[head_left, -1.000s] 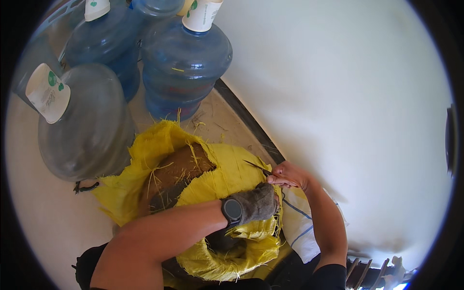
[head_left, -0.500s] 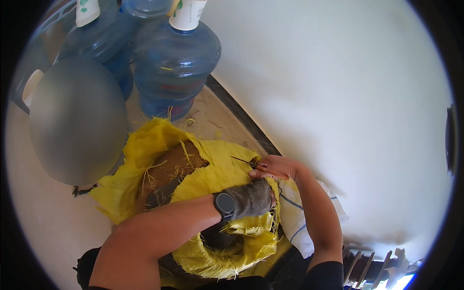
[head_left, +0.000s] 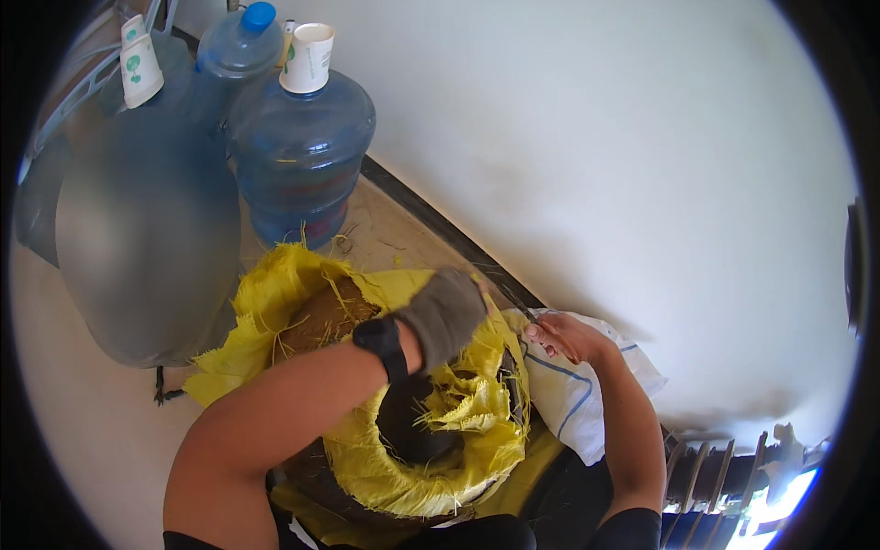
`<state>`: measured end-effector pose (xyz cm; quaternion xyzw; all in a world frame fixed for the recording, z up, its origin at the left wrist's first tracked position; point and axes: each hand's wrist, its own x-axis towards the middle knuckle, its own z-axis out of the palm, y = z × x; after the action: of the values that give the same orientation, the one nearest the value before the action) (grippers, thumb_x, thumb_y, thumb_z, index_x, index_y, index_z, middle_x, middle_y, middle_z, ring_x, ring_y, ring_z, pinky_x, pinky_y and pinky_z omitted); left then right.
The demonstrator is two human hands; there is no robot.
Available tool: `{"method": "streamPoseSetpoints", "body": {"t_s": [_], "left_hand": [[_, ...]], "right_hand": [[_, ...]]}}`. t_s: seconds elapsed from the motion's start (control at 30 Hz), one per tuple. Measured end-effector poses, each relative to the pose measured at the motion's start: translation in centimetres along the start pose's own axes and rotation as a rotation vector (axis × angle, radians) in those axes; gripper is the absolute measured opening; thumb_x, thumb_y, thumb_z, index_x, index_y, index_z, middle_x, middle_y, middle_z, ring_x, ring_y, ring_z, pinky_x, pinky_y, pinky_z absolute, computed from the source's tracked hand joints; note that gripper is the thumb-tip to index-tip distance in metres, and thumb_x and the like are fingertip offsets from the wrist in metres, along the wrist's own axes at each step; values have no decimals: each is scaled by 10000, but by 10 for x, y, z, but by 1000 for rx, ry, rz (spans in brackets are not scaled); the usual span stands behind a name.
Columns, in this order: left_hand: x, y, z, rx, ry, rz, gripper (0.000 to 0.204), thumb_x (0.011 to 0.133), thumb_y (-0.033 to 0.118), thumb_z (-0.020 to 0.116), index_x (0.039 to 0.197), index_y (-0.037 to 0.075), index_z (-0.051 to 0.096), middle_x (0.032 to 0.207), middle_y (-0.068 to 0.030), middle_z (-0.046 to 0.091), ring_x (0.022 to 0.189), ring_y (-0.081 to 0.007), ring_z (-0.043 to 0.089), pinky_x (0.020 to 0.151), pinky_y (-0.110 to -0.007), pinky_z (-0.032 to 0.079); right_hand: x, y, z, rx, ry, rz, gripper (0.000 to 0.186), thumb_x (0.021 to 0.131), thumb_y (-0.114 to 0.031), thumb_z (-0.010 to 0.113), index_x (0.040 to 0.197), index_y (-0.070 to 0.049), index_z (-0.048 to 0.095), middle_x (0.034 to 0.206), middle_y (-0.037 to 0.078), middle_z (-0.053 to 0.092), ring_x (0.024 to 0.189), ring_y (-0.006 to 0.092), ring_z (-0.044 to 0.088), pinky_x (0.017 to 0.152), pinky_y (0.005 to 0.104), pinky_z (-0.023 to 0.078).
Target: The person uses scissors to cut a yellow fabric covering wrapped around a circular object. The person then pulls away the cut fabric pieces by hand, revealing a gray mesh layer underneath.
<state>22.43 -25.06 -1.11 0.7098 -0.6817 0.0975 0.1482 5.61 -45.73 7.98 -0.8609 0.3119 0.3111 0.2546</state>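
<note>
Over yellow sacking (head_left: 484, 451) near wall (head_left: 623, 137), L gloved hand (head_left: 446, 316) is being held, fingers' state hidden, can't tell; bladed tool (head_left: 530, 316) is being gripped by fingers of R hand (head_left: 570, 339). Poss. risk: L hand being nicked if tool's being swung close.

From where I stand: 1 L hand (head_left: 446, 316) + 1 R hand (head_left: 561, 339), 2 total; 1 grey glove (head_left: 431, 332); 1 blk wristband (head_left: 383, 346); 2 blk sleeves (head_left: 632, 530); 1 thin tool (head_left: 528, 316). Yellow woven ring (head_left: 412, 490), qty 1; white sack (head_left: 564, 385), also 1. Big water btls: 2 I can make out, i.e. 1 blue btl (head_left: 302, 133) up front + 1 capped btl (head_left: 234, 60) behind; rest on the L too blurred to count. Blue caps (head_left: 258, 16): 1. Paper cups (head_left: 307, 58): 3 vis. Brownish slats (head_left: 697, 474): approx 4. White wall (head_left: 596, 156): 1, w/ 1 dark skirting strip (head_left: 440, 226)
</note>
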Motion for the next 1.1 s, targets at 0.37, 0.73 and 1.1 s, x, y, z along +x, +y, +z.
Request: {"method": "streamPoseSetpoints", "body": {"t_s": [0.37,0.73,1.1], "left_hand": [[21,-3,22,-284,-257,-80,575,913,586,600,1221,105,667,1113,-131,730,1092,-350,647,985,-489,408],[-33,21,-7,9,27,117,104,856,115,615,795,58,676,772,-71,627,801,-237,589,689,-415,399],[-54,26,16,-218,165,197,82,766,99,665,807,27,661,724,-78,603,670,-265,608,590,-430,413]], "right_hand": [[-13,-3,0,92,62,1,888,835,-887,449,878,-15,613,773,45,579,713,157,595,663,326,490],[14,-30,-2,-104,-172,-65,937,813,-926,408,836,-23,658,652,59,537,634,185,554,613,355,460],[43,-34,9,71,-322,-52,812,819,-845,561,869,-45,689,701,49,565,665,151,542,616,321,462]]}}
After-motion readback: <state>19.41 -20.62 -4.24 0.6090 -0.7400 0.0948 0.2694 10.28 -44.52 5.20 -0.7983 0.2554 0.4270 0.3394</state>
